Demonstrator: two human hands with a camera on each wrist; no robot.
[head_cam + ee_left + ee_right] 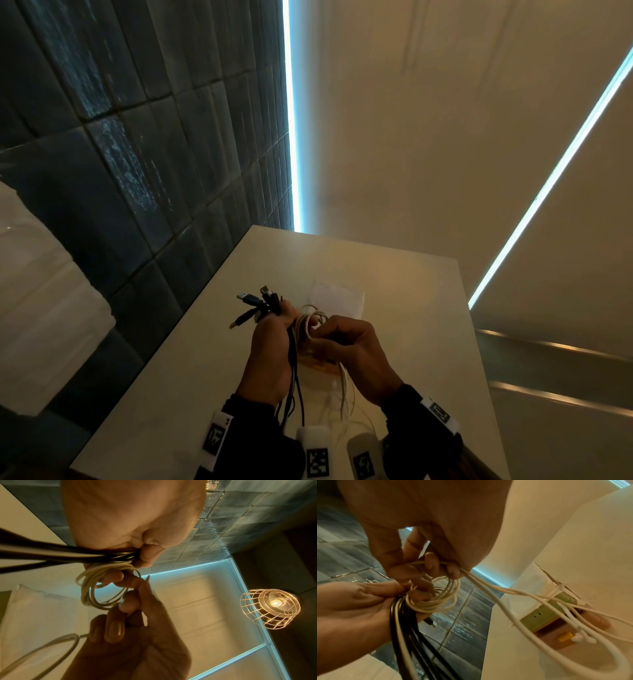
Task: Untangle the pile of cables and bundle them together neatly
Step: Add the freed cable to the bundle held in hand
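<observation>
Left hand (270, 346) fingers clamp the black cables (291, 383) below their plugs; right hand (356, 353) fingers pinch the white cable (436, 599), coiled just beside them above the worktop (171, 377). Light, limp, springy: grip coils at the crossing.

The table (191, 377) is the landmark. Above it, near its middle, the left hand (270, 349) grips the cable bundle (293, 370); the right hand (356, 353) sits just right of it — pinching the coiled cable (310, 323). Plug ends (257, 301) stick out beyond the left hand, and a sheet (339, 299) lies on the table behind both hands.
</observation>
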